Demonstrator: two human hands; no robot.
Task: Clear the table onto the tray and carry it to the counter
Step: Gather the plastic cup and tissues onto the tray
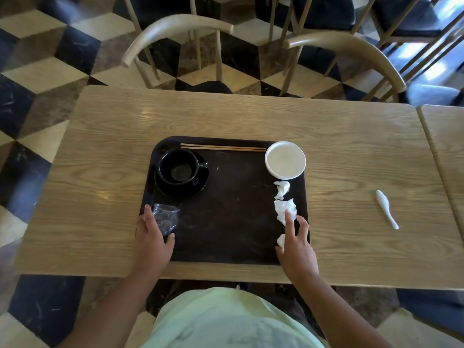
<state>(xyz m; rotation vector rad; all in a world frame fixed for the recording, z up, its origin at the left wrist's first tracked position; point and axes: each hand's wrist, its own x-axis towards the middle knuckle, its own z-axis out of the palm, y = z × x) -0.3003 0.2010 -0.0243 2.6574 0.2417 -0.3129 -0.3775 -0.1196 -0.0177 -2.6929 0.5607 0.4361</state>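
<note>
Down at six o'clock, a pale green shirt (226,320) fills the bottom, and both bare arms reach up onto the desk (100,172).

Left hand (153,237) lies at the dark tray's (226,222) seven o'clock corner. Its thumb lies on the tray floor and its fingers (148,212) lie straight along the left rim, loosely spread, touching a crumpled clear wrapper (166,217).

Over at four o'clock, the right hand (296,249) rests on the right rim, fingers spread. The index finger (288,217) is stretched out straight onto a crumpled white tissue (282,208), pressing, not pinching. A small tissue scrap (281,241) peeks out beside the thumb. Another tissue wad (281,188) sits just beyond, at three o'clock.

Further up the tray, the white bowl (285,160) stands in the one o'clock corner, overlapping the rim. The black cup (178,166) sits on its black saucer (198,189) at ten o'clock. Chopsticks (223,147) lie side by side along the far edge at twelve.

Off the tray, well apart at three o'clock, a white spoon (386,208) lies on the bare desk. Beyond the desk stand two curved-back chairs (175,26) on a cube-patterned floor (37,71).
</note>
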